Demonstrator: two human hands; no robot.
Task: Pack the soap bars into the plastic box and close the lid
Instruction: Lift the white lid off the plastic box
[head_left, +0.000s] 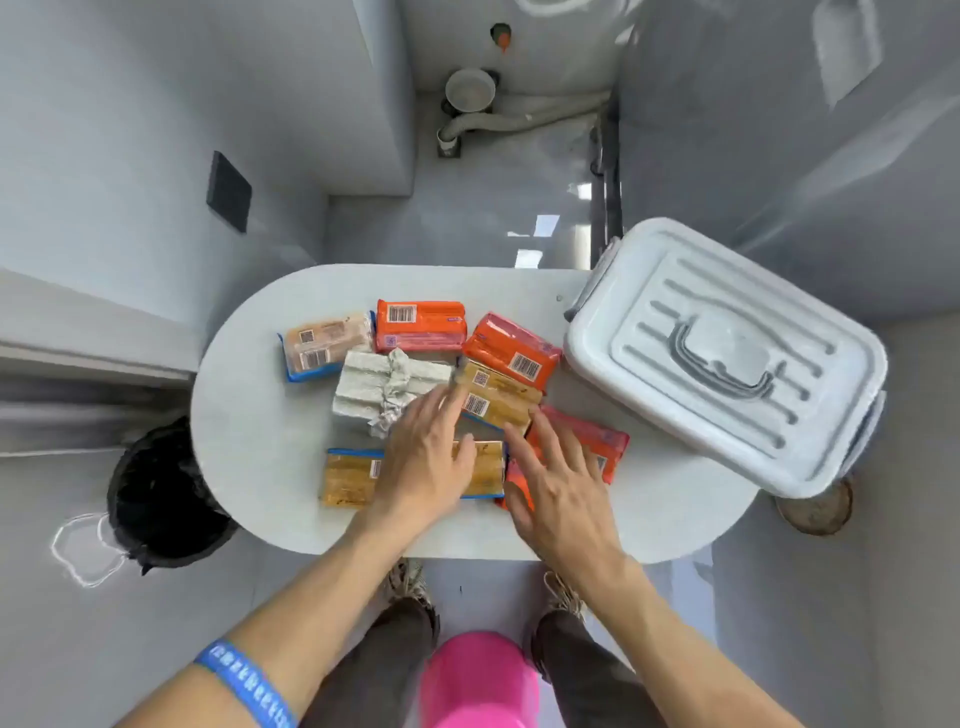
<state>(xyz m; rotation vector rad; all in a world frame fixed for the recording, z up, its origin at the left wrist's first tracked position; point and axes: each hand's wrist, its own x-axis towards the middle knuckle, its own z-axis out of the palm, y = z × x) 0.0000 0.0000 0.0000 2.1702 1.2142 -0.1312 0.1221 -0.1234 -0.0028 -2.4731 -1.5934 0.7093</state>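
Several wrapped soap bars lie on the white oval table: two orange ones at the back, a pale one at the left, a silver-wrapped pack in the middle, tan ones and a red one at the front. The white plastic box, lid on, handle flat, stands on the table's right end. My left hand rests flat, fingers apart, over a tan bar. My right hand lies spread on the red bar. Neither hand grips anything.
A black-lined bin stands on the floor left of the table. A pink stool is between my legs. A round wooden object sits on the floor under the box's corner. Grey walls close in on both sides.
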